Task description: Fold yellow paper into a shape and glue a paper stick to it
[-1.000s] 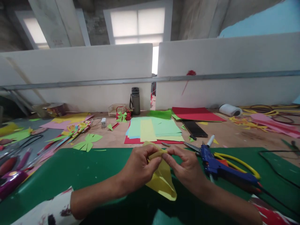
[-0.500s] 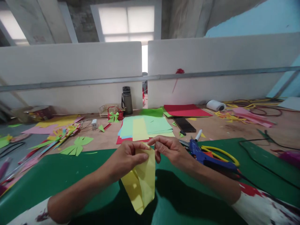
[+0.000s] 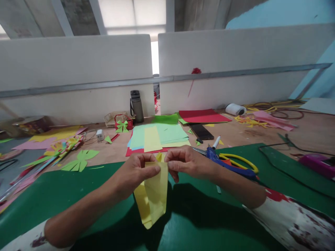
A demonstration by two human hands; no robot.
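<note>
A folded sheet of yellow paper hangs in front of me, its lower end pointing down over the green mat. My left hand is closed on its upper left part, thumb on the near face. At the upper right corner, my right hand pinches the paper between thumb and fingers. A small yellow flap sticks up between the two hands. Just right of my right hand lie a blue glue gun and a tool with yellow loop handles.
Behind my hands lies a stack of pale green sheets with a yellow strip on it. A dark phone, red sheets and a bottle are farther back. Green paper leaves lie left; a black cable crosses the right side.
My right fingers have closed on the paper's upper right corner, with the thumb now against it. The flap at the top now shows more. The camera view has shifted slightly.
</note>
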